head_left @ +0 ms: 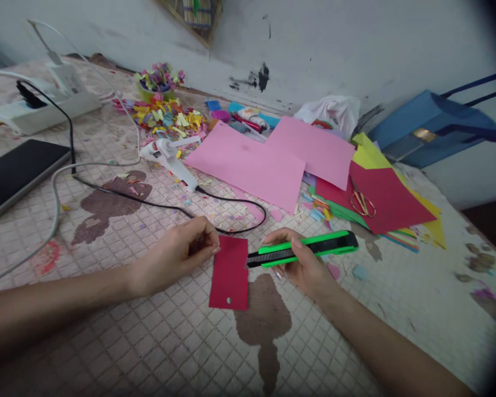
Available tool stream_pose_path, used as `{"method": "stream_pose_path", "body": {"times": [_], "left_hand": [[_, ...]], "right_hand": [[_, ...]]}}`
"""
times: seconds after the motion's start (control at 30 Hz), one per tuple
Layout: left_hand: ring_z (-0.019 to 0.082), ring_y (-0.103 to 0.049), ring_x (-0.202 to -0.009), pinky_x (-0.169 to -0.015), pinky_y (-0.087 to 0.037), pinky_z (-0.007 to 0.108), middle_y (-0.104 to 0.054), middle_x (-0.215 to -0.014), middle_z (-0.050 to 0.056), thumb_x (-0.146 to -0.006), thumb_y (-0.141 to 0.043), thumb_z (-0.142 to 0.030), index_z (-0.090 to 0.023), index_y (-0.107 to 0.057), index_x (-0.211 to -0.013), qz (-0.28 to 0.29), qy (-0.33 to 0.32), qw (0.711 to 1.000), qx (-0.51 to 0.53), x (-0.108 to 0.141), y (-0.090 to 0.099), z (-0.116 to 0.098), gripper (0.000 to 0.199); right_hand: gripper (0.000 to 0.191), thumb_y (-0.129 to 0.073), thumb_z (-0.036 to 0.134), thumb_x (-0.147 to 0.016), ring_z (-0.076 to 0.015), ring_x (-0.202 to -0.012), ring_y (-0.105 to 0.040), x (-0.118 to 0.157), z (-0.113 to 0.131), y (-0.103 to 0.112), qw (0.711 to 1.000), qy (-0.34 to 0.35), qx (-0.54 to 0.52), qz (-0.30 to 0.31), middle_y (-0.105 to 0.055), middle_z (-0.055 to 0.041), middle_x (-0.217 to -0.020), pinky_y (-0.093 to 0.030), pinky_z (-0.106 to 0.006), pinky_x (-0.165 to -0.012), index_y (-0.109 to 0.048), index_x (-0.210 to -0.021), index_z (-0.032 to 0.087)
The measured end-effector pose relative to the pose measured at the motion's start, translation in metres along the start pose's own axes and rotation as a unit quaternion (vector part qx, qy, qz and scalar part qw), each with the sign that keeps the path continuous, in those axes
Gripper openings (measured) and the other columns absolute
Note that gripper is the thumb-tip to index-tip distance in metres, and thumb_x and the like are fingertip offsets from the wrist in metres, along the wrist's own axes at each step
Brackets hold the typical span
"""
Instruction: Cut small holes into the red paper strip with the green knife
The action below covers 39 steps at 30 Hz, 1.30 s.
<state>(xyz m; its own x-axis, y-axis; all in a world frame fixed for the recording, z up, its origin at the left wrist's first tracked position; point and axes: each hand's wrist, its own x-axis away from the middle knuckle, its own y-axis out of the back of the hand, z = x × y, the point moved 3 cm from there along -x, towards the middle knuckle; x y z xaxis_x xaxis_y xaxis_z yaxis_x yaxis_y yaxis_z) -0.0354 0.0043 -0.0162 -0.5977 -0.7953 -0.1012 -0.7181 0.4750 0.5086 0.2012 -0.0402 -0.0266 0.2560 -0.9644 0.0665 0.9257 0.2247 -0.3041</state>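
Observation:
A small red paper rectangle (230,275) with a hole near its bottom edge lies on the patterned cloth. My left hand (182,255) has thumb and forefinger pinched together at the paper's upper left corner. In my right hand (303,262) is a green and black utility knife (314,248), held between thumb and fingers. The knife's front end points left and reaches the right edge of the red paper.
Behind the hands lie a white glue gun (171,162) with a looping black cable, pink sheets (252,165) and coloured scraps (169,117). Gold scissors (362,203) rest on red paper at right. A black device (20,173) and power strip (45,110) are at left.

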Motion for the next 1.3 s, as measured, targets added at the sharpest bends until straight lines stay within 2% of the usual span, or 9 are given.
{"method": "stream_pose_path", "body": {"times": [0.2, 0.3, 0.43, 0.53, 0.6, 0.8, 1.0, 1.13, 1.3], "left_hand": [[0.008, -0.046, -0.045, -0.044, -0.036, 0.02, -0.053, -0.055, -0.005, -0.098, -0.047, -0.03, -0.018, -0.063, -0.088, -0.028, -0.001, 0.999, 0.022, 0.004, 0.006, -0.003, 0.023], [0.009, -0.051, -0.047, -0.045, -0.037, 0.022, -0.059, -0.058, -0.003, -0.097, -0.053, -0.029, -0.02, -0.063, -0.079, -0.044, -0.091, 0.994, -0.051, 0.013, 0.011, -0.015, 0.022], [0.015, -0.061, -0.052, -0.048, -0.046, 0.029, -0.068, -0.062, -0.002, -0.091, -0.064, -0.024, -0.027, -0.068, -0.087, 0.089, -0.263, 0.957, -0.084, 0.034, -0.002, -0.042, 0.007], [0.023, -0.074, -0.082, -0.075, -0.062, 0.036, -0.078, -0.088, 0.003, -0.091, -0.058, -0.018, -0.033, -0.071, -0.104, 0.215, -0.241, 0.946, -0.018, 0.049, -0.022, -0.052, 0.023], [0.025, -0.073, -0.102, -0.094, -0.061, 0.038, -0.076, -0.11, 0.004, -0.09, -0.055, -0.016, -0.033, -0.067, -0.117, 0.223, -0.25, 0.942, 0.021, 0.055, -0.031, -0.055, 0.034], [0.026, -0.056, -0.13, -0.11, -0.049, 0.04, -0.061, -0.135, 0.011, -0.091, -0.046, -0.004, -0.024, -0.062, -0.129, 0.189, -0.261, 0.947, -0.014, 0.056, -0.035, -0.05, 0.045], [0.022, -0.069, -0.106, -0.1, -0.055, 0.036, -0.074, -0.111, 0.009, -0.094, -0.048, -0.005, -0.019, -0.068, -0.107, 0.145, -0.286, 0.943, -0.09, 0.05, -0.027, -0.044, 0.028], [0.02, -0.065, -0.089, -0.083, -0.054, 0.034, -0.072, -0.091, 0.004, -0.095, -0.055, -0.016, -0.02, -0.066, -0.095, 0.033, -0.201, 0.971, -0.129, 0.035, -0.016, -0.03, 0.012], [0.026, -0.05, -0.131, -0.114, -0.036, 0.048, -0.062, -0.134, 0.008, -0.088, -0.07, -0.031, -0.021, -0.059, -0.125, 0.048, -0.163, 0.976, -0.134, 0.022, -0.017, -0.015, 0.04]], "right_hand": [[0.037, -0.062, 0.056, -0.089, -0.01, -0.051, -0.052, 0.001, 0.003, -0.005, 1.0, 0.016, 0.008, -0.006, -0.063, -0.0006, -0.072, -0.044, -0.024, -0.049, -0.073, -0.095, 0.021], [0.039, -0.061, 0.059, -0.088, -0.013, -0.056, -0.061, 0.006, 0.004, -0.006, 0.999, 0.039, 0.024, -0.023, -0.068, -0.002, -0.082, -0.05, -0.026, -0.051, -0.071, -0.103, 0.024], [0.038, -0.049, 0.056, -0.097, -0.0198, -0.078, -0.073, 0.015, 0.003, -0.009, 0.998, 0.04, 0.055, 0.004, -0.073, -0.0054, -0.093, -0.059, -0.034, -0.07, -0.067, -0.114, 0.026], [0.023, -0.059, 0.041, -0.096, -0.0189, -0.085, -0.072, 0.02, 0.006, -0.013, 0.992, 0.041, 0.118, 0.015, -0.072, -0.0043, -0.096, -0.059, -0.035, -0.079, -0.066, -0.113, 0.027], [0.018, -0.066, 0.032, -0.092, -0.0182, -0.085, -0.071, 0.023, 0.01, -0.019, 0.985, 0.06, 0.16, 0.022, -0.07, -0.0038, -0.101, -0.059, -0.034, -0.076, -0.066, -0.11, 0.028], [0.028, -0.06, 0.02, -0.094, -0.0215, -0.098, -0.068, 0.03, 0.017, -0.035, 0.956, 0.116, 0.26, 0.065, -0.071, -0.005, -0.106, -0.057, -0.039, -0.084, -0.065, -0.118, 0.032], [0.029, -0.059, 0.017, -0.092, -0.0235, -0.107, -0.066, 0.026, 0.015, -0.036, 0.937, 0.136, 0.312, 0.085, -0.072, -0.0064, -0.11, -0.054, -0.041, -0.09, -0.068, -0.117, 0.028], [0.027, -0.062, 0.015, -0.09, -0.0227, -0.099, -0.067, 0.023, 0.015, -0.038, 0.931, 0.155, 0.32, 0.085, -0.072, -0.0064, -0.103, -0.055, -0.039, -0.083, -0.069, -0.114, 0.027], [0.025, -0.06, 0.013, -0.09, -0.0204, -0.091, -0.068, 0.024, 0.015, -0.039, 0.93, 0.156, 0.323, 0.085, -0.072, -0.0055, -0.096, -0.055, -0.036, -0.079, -0.07, -0.11, 0.025]]}}
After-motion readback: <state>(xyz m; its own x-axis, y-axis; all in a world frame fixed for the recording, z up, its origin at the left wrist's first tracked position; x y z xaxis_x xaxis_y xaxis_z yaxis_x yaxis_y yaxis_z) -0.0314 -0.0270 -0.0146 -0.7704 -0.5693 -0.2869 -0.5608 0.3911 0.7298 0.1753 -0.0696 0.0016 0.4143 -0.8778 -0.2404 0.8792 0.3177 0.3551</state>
